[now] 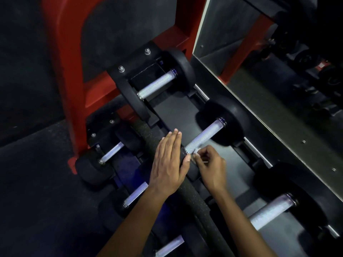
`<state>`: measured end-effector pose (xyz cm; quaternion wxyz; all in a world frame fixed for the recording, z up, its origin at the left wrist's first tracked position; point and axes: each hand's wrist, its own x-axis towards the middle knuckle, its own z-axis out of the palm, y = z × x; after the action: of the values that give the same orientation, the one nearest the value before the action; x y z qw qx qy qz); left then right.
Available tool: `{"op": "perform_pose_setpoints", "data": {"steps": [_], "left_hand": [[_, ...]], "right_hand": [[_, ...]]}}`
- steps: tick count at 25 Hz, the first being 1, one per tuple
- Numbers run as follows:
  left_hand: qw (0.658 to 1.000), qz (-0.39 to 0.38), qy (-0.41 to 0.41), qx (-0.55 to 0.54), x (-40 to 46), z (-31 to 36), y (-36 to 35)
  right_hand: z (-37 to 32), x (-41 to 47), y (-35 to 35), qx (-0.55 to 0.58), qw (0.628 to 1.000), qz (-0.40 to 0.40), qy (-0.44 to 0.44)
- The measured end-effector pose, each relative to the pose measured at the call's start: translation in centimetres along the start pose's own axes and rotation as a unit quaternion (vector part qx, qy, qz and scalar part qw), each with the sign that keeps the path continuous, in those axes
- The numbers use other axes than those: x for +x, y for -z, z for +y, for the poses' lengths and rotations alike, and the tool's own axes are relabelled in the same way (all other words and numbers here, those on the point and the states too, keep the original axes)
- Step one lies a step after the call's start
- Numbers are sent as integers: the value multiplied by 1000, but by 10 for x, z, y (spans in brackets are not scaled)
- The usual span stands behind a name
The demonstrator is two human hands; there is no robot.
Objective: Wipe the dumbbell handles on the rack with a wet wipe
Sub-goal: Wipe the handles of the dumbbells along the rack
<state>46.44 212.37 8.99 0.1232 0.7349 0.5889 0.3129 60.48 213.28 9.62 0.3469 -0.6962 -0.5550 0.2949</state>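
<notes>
Black dumbbells with knurled silver handles lie on a tiered rack [174, 112]. The middle dumbbell's handle [204, 138] on the top tier runs diagonally. My right hand [211, 167] pinches a small white wet wipe [196, 152] against the near end of that handle. My left hand [168, 164] lies flat with straight fingers on the near head of the same dumbbell and the rack's front rail. Another top-tier handle [157, 84] sits at the back, and a third [271, 212] at the front right.
Lower-tier dumbbells show their handles at the left [111, 153], [135, 193] and bottom [170, 245]. A red rack frame [66, 86] rises at the left. A wall mirror [269, 71] runs along the right, behind the rack. Dark rubber floor [37, 201] lies below left.
</notes>
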Motion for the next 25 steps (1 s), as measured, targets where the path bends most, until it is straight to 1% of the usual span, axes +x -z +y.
{"op": "perform_pose_setpoints", "data": {"steps": [2, 3, 4, 5, 6, 7, 8, 9, 11, 12, 13, 14, 16, 17, 19, 23, 25], "left_hand": [[1000, 0, 0, 5, 0, -1, 0], [1000, -1, 0, 5, 0, -1, 0], [1000, -5, -1, 4, 0, -1, 0], [1000, -9, -1, 3, 0, -1, 0], [1000, -12, -1, 2, -1, -2, 0], [1000, -15, -1, 2, -1, -2, 0], [1000, -18, -1, 0, 0, -2, 0], [1000, -19, -2, -1, 0, -2, 0], [1000, -19, -3, -1, 0, -3, -1], [1000, -20, -4, -2, 0, -3, 0], [1000, -20, -6, -4, 0, -4, 0], [1000, -21, -7, -5, -1, -4, 0], [999, -32, -11, -2, 0, -5, 1], [999, -37, -11, 1, 0, -4, 2], [999, -46, -8, 4, 0, -4, 3], [999, -49, -12, 19, 0, -5, 4], [998, -57, -14, 29, 1, -4, 6]], "right_hand": [[2, 0, 3, 0, 999, -44, 11], [3, 2, 6, -1, 999, -47, 11], [4, 6, 9, 8, 1000, -24, 1], [5, 13, 10, 43, 998, 24, -26], [4, 22, 11, 107, 989, 80, -68], [3, 33, 11, 186, 967, 129, -118], [1, 45, 10, 264, 937, 158, -166], [-4, 56, 9, 343, 900, 170, -209], [-12, 71, 8, 476, 816, 170, -281], [-14, 73, 8, 508, 789, 156, -309], [-17, 72, 7, 519, 778, 130, -329], [-20, 69, 6, 520, 777, 98, -341], [-19, 64, -2, 550, 759, 49, -344], [-20, 62, -5, 571, 747, 32, -341], [-24, 55, -12, 584, 739, 13, -336], [-23, 39, -15, 560, 758, -35, -332], [-23, 35, -10, 520, 784, -54, -336]]}}
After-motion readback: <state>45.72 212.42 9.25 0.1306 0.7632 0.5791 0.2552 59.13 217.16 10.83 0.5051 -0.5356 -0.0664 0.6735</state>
